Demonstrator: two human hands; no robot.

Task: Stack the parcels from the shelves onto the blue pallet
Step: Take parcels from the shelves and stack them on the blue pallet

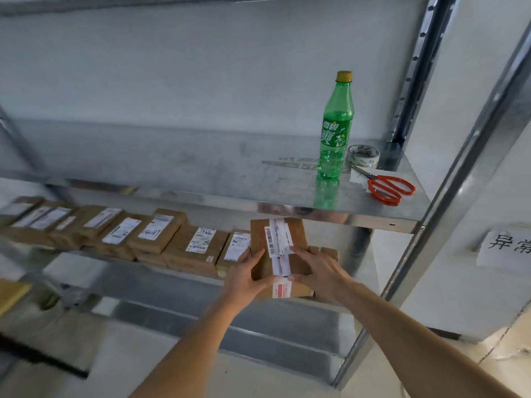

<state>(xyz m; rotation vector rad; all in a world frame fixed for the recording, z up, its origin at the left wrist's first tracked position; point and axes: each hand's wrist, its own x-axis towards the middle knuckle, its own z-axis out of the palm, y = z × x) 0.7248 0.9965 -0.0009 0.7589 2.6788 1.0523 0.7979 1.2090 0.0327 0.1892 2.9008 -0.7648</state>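
A brown cardboard parcel [298,234] with white labels and a red sticker sits at the right end of the middle shelf [184,280], its near end sticking out past the shelf edge. My left hand [247,275] grips its left side and near edge. My right hand [316,268] lies on its top and right side. A row of several more brown labelled parcels [161,237] fills the same shelf to the left. Another parcel [327,252] shows behind my right hand. The blue pallet is out of view.
On the upper metal shelf [330,214] stand a green soda bottle [336,124], a roll of tape [365,155] and red-handled scissors [388,186]. A steel upright [448,202] rises at the right. A white paper sign [508,245] hangs on the right wall. A lower shelf [230,337] lies below.
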